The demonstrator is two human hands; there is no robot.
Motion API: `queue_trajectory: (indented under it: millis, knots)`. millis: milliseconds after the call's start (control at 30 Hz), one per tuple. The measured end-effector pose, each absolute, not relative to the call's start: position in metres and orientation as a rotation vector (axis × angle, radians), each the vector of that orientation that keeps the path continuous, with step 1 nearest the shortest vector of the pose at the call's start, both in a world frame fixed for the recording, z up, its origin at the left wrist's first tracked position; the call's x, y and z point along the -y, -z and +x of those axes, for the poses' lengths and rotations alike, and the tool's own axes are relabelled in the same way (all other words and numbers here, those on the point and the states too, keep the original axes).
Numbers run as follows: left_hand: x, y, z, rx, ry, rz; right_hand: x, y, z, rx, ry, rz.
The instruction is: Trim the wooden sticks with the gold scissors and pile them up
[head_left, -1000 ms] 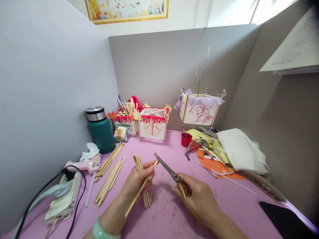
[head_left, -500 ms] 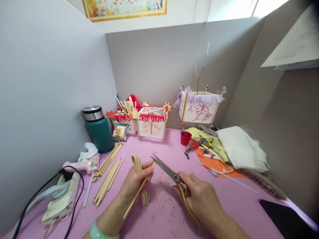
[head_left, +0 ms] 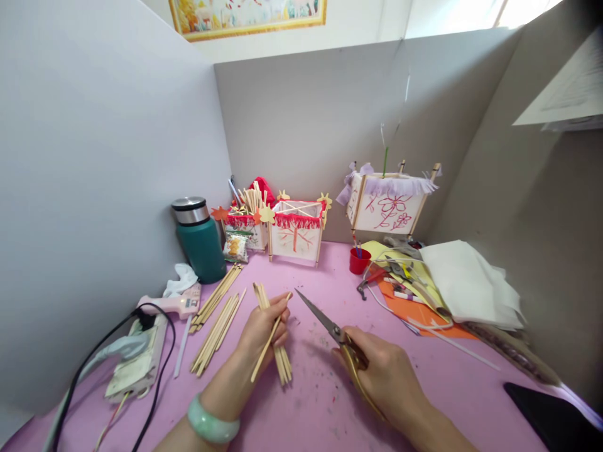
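My left grip closes firmly on a bundle of wooden sticks with a loose stick angled across it, while my right grip holds closed scissors just beside them, touching neither.

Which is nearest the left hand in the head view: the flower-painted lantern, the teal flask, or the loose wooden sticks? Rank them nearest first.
From the left hand:
1. Loose wooden sticks, just left.
2. Teal flask, back left.
3. Flower-painted lantern, far back right.

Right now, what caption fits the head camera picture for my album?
Left hand grips wooden sticks; right hand holds gold-handled scissors.
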State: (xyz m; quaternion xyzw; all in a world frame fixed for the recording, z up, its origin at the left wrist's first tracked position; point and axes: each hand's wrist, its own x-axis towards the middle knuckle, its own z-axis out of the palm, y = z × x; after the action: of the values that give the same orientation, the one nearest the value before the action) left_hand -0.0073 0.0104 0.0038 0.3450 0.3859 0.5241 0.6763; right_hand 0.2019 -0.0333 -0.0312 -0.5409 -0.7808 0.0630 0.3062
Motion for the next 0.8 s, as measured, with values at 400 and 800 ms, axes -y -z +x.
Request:
queue_trajectory:
  millis: [400, 800]
  knots:
    - [-0.019, 0.010, -0.013, -1.109, -1.340, 0.601, 0.034, 0.031, 0.204, 2.285, -0.103, -1.151]
    - [-0.017, -0.003, -0.019, -1.323, -1.642, 0.628, 0.035, 0.022, 0.207, 2.404, -0.071, -1.028]
